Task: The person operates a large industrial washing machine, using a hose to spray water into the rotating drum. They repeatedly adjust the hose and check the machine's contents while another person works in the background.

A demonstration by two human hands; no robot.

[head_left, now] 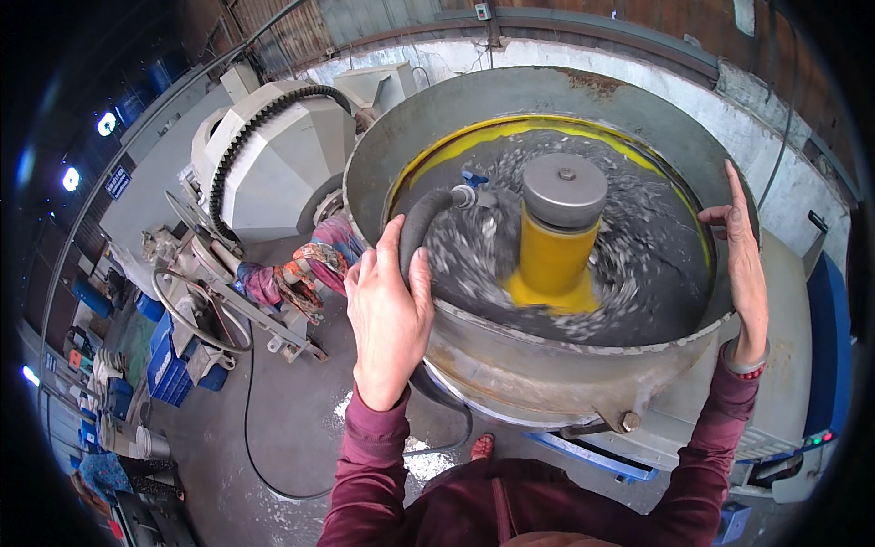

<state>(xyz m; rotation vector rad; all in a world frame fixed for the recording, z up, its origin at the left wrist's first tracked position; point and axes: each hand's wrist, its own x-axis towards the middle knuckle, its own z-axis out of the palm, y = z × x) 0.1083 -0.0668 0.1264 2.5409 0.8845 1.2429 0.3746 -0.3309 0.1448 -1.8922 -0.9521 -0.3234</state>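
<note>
A large round metal tub (pixel 510 387) stands before me, holding grey, wet-looking material (pixel 465 251) that is blurred by motion. From its middle rises a yellow column (pixel 554 255) with a grey round cap (pixel 565 187). My left hand (pixel 390 319) is closed around a dark hose (pixel 421 223) at the tub's left rim. The hose end carries a metal valve with a blue lever (pixel 474 179) and hangs over the material. On the right rim rests my right hand (pixel 743 260), fingers stretched and apart, with the thumb side toward the tub's inside.
Left of the tub stands a pale faceted drum (pixel 283 164) with a toothed ring. Colourful patterned cloth (pixel 310 273), possibly on a person, is beside it. Blue crates (pixel 171 365) and another person (pixel 114 479) are farther left. A thin black cable (pixel 251 424) crosses the floor.
</note>
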